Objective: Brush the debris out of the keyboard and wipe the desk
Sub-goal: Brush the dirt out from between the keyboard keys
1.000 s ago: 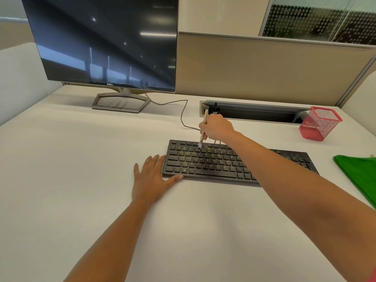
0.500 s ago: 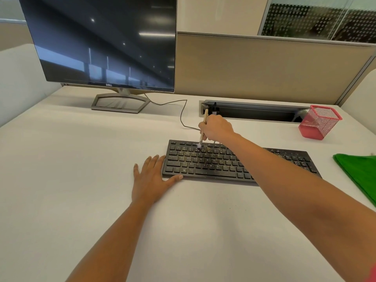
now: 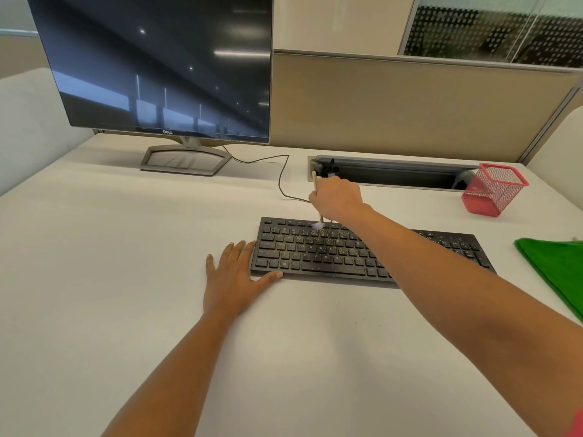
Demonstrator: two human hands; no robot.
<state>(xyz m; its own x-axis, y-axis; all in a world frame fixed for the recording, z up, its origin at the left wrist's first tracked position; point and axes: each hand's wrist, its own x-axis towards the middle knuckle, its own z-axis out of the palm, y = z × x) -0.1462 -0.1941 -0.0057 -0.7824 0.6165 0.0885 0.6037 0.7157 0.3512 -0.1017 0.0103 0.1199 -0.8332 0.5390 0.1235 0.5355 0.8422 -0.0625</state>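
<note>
The left hand (image 3: 235,279) is laid flat, fingers straight, on the desk (image 3: 126,247) against the keyboard (image 3: 315,253). A brush (image 3: 317,200) is gripped by the right hand (image 3: 337,198), its bristles touching the debris-speckled top key rows.

The desk (image 3: 110,294) bears a keyboard (image 3: 315,257) against the left hand (image 3: 233,279), a monitor (image 3: 157,74) far beyond that hand, and a mesh cup (image 3: 492,192) and a green cloth (image 3: 556,268) right of the right hand (image 3: 337,200).

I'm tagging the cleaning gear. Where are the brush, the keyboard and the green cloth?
brush (image 3: 317,225): head view, pale bristle tip on the top key rows.
keyboard (image 3: 315,257): head view, speckled letter keys near the middle.
green cloth (image 3: 555,266): head view, centre of the visible fabric.
</note>
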